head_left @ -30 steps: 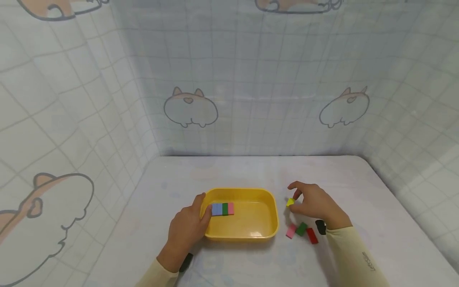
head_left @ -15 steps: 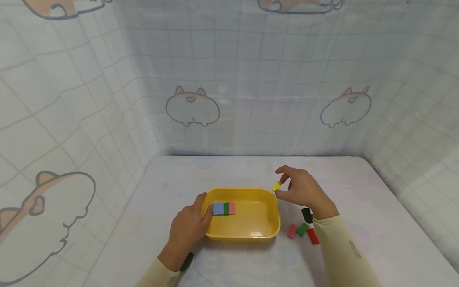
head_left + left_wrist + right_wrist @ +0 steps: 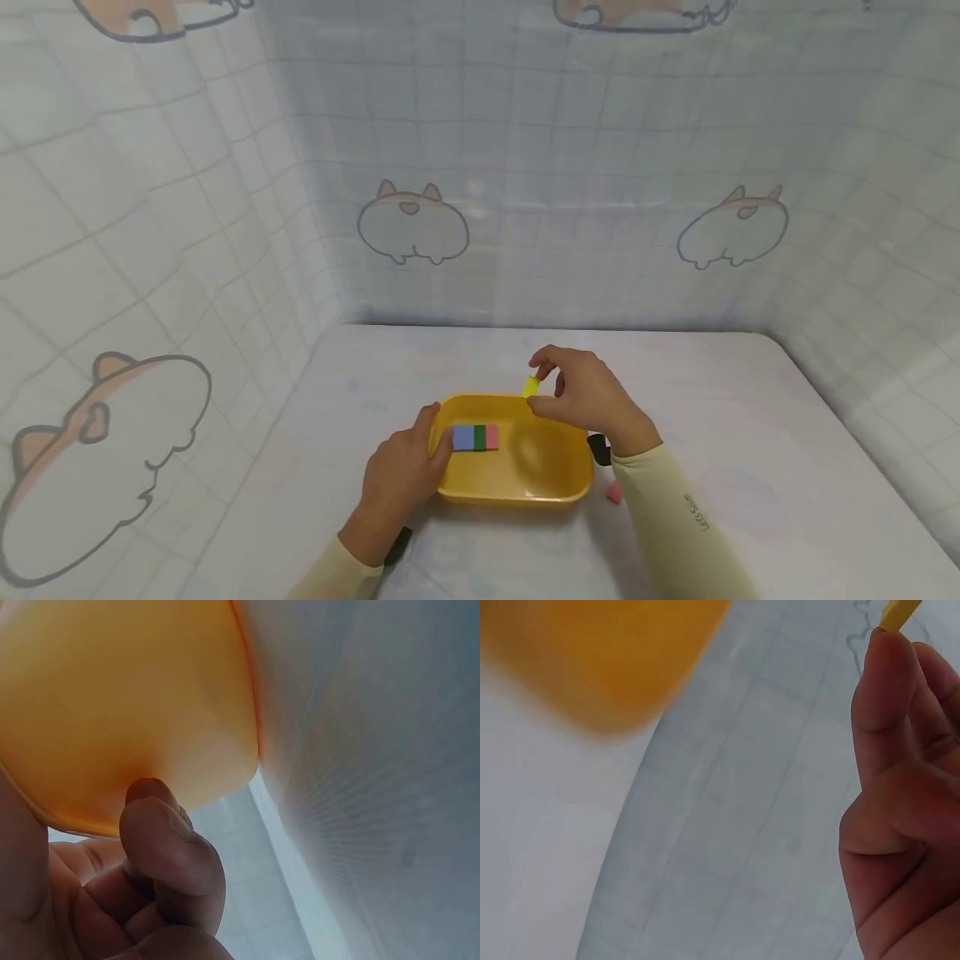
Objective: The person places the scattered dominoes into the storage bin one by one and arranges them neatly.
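Observation:
A yellow plastic tray (image 3: 536,471) stands on the table. My left hand (image 3: 401,471) grips its left end, thumb over the rim; in the left wrist view curled fingers (image 3: 169,847) press the tray's outer wall. Thumb and fingers of my right hand (image 3: 592,400) pinch a small yellow block (image 3: 531,386) above the tray's far rim. The right wrist view shows the same block (image 3: 900,611) at the fingertips. Inside the tray, at its left, blue (image 3: 463,438), green (image 3: 480,438) and pink (image 3: 492,437) blocks lie side by side in a row, partly behind the left thumb.
A loose pink block (image 3: 614,492) lies on the white table (image 3: 720,375) right of the tray, beside the right sleeve (image 3: 675,517). A patterned cloth wall (image 3: 562,250) rises behind and at both sides.
My right hand has carried the yellow block leftward and up, from beside the tray to over its far rim. The right forearm now hides the loose green and red blocks. The left hand keeps its grip.

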Demonstrator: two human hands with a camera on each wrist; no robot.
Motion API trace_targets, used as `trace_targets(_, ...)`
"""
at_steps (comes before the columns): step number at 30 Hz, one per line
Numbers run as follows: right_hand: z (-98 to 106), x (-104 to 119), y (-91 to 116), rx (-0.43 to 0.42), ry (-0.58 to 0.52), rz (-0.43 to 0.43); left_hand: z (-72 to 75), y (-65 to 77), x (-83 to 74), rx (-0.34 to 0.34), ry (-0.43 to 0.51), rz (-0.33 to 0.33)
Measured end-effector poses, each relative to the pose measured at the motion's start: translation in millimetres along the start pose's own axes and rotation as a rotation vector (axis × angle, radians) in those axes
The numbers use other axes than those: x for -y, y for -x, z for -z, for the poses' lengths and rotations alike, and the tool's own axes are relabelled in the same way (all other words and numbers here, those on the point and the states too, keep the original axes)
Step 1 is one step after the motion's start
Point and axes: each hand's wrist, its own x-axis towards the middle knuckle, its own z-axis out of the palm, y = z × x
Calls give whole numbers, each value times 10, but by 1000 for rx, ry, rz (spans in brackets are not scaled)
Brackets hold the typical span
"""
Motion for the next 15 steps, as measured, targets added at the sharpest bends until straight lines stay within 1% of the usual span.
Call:
trace_targets(4, -134, 78, -44, 25, -28, 27, 3, 8, 5, -6, 9, -4)
trace_targets(8, -239, 145, -80, 59, -35, 52, 0, 3, 6, 11, 2, 2)
trace_targets(15, -381, 238, -156, 118, -4, 96, 6, -3, 15, -5, -13, -2)
